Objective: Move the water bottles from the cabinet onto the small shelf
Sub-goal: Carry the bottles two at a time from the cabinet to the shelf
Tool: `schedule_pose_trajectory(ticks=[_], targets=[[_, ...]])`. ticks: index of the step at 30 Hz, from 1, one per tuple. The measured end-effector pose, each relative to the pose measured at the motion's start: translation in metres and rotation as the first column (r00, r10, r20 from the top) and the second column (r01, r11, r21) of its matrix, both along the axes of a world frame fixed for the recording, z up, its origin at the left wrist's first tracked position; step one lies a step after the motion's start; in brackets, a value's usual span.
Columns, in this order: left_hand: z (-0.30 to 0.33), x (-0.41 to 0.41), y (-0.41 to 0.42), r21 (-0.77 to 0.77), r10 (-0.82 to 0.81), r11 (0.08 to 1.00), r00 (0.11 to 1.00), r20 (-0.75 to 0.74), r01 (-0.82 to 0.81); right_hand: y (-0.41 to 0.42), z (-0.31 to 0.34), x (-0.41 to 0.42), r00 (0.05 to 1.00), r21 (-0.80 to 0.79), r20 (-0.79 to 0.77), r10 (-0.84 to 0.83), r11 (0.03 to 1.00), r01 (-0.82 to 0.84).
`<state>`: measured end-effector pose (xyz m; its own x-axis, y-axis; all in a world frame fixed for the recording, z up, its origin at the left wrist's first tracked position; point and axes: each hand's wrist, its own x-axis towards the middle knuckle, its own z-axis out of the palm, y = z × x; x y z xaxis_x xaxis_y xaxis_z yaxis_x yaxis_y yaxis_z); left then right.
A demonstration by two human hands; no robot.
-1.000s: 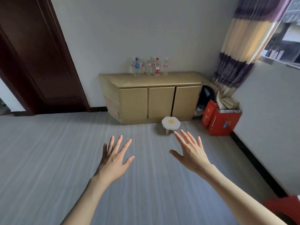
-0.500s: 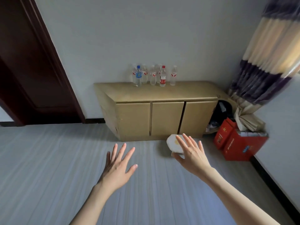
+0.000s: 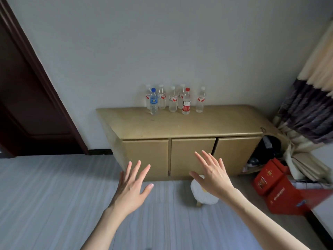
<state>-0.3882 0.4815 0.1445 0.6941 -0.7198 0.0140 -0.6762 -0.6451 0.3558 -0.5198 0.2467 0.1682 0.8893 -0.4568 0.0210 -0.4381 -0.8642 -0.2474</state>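
Seven water bottles, as near as I can count, stand upright in a tight cluster at the back edge of the cabinet, right against the wall, a little left of centre. One has a blue cap, one a red cap, the rest are white-topped. None is lifted yet, so the task looks barely begun.

Both hands are out in front, empty, fingers straight and spread: left hand over the grey floor, right hand in front of the cabinet doors. Spread like that, they read as a reach being set up, not a grip.

Down low, just in front of the cabinet's middle door, sits a small white stool-like stand, half hidden behind the right hand. My guess is that this is the small shelf.

Room to work looks generous: the whole front strip of the cabinet top is bare wood. Red boxes crowd the floor by the right end, so the left side looks the freer approach.
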Motion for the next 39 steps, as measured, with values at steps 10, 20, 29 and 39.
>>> schedule_pose_trajectory(ticks=[10,20,29,39], targets=[[-0.004,0.197,-0.151,-0.021,-0.049,0.999,0.999,0.003,0.049,-0.146,0.008,0.176,0.997,-0.034,0.018,-0.078,0.996,0.078],[-0.02,0.317,-0.278,-0.022,-0.15,0.989,0.986,-0.069,0.149,-0.26,-0.019,0.277,0.979,0.03,-0.003,-0.203,0.979,0.203],[-0.039,0.429,-0.404,0.093,-0.131,0.987,0.99,-0.045,0.135,-0.404,-0.047,0.393,0.967,0.061,-0.042,-0.252,0.965,0.254],[-0.035,0.539,-0.553,0.069,-0.098,0.993,0.994,-0.039,0.1,-0.553,-0.059,0.503,0.966,0.268,0.051,-0.255,0.935,0.232]])
